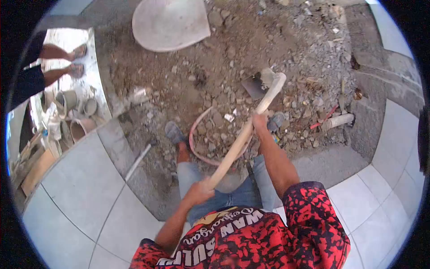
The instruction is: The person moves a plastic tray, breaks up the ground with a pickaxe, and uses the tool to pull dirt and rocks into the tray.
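Note:
A hoe with a long pale wooden handle (233,153) slants across the view in front of my body. Near the handle's lower end, my left hand (199,193) is wrapped round the wood. My right hand (260,122) grips the same handle farther up, closer to the head. The dark metal blade (254,86) rests at the surface of the soil and broken stones (215,96). A curved reddish hose (192,134) loops over the rubble between my feet, passing beneath the handle.
A pale, dusty basin (170,22) lies on the soil ahead. At the left, another person's legs (58,74) stand near buckets (67,99). A thin pipe (138,162) lies at the left edge, and a short pipe stub (340,121) protrudes at the right beside tiled walls.

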A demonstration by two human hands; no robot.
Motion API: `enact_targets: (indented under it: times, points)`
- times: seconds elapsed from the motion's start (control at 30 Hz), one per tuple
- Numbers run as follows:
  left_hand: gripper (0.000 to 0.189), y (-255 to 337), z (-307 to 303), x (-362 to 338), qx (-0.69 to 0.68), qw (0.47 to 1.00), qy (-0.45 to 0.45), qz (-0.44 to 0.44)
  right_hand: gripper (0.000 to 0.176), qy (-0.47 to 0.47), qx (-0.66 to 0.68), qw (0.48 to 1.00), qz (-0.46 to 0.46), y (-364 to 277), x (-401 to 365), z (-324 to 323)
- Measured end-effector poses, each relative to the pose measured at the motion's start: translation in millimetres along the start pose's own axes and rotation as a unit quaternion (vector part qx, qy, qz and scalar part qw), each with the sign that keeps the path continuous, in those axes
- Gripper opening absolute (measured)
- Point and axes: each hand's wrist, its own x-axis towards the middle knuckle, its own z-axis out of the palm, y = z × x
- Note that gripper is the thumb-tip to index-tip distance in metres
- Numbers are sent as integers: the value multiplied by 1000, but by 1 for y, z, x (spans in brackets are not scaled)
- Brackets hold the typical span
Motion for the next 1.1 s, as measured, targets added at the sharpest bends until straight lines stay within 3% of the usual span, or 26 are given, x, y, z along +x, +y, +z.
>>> enact_targets:
  times: [0.03,0.1,0.13,0.17,0.2,0.23,0.27,0.33,0.37,0.43,0.47,0.5,0.57,0.6,0.63,0.67,0.7,0.77,0.83,0.9,0.93,1.0,1.1]
  points:
    - [41,17,2,7,15,1000,3,13,53,27,-93,995,8,1,16,-2]
    - [42,49,1,18,-63,996,56,-19,55,-2,-20,1000,24,-2,20,10]
    - [45,60,1,18,-74,994,76,7,57,-12,4,1000,27,-11,10,18]
    - [45,69,3,15,-59,995,74,21,64,-14,40,998,56,-71,-38,-2]
    - [47,76,5,10,-69,992,108,16,69,-87,0,996,26,-29,-7,23]
    - [48,85,6,8,-81,986,145,9,75,-89,122,988,20,-53,-35,20]
    - [48,95,5,7,-69,987,146,14,80,-133,50,990,22,-64,-46,20]
    - [43,119,4,5,58,960,264,66,86,-172,1,985,-8,-82,-65,13]
    - [43,141,1,7,49,960,272,36,86,-169,20,985,-40,-88,-73,2]
    - [42,172,-1,21,70,951,301,10,77,-193,121,968,-106,-100,-88,-46]
    - [40,180,0,30,98,942,322,14,66,-227,68,962,-137,-103,-89,-82]
    - [38,215,-8,28,-3,965,259,-29,66,-229,68,961,-137,-100,-81,-122]
    - [39,261,-16,28,25,955,290,-52,58,-328,124,929,-121,-84,-70,-203]
    - [35,267,-21,34,47,953,296,-34,46,-164,-26,967,-195,-41,-44,-219]
    - [35,272,-23,41,44,953,299,-34,41,-97,-86,938,-320,5,-16,-254]
    - [35,275,-24,50,116,941,317,-28,37,-63,-286,854,-430,28,1,-319]
    - [34,278,-25,57,184,923,339,-20,35,-5,-255,900,-353,61,2,-371]
    - [38,280,-30,69,144,933,327,-47,33,118,-146,963,-193,128,4,-475]
    - [41,288,-39,84,111,942,309,-68,34,299,-83,945,-107,211,11,-558]
    - [42,292,-38,94,211,919,316,-103,26,299,-56,952,-23,285,11,-629]
    - [42,293,-34,95,198,922,317,-101,23,331,55,938,84,282,7,-658]
    - [42,296,-32,99,246,911,326,-56,22,320,91,939,84,219,-25,-681]
    - [42,300,-34,99,172,920,342,-82,25,224,192,953,75,144,-18,-663]
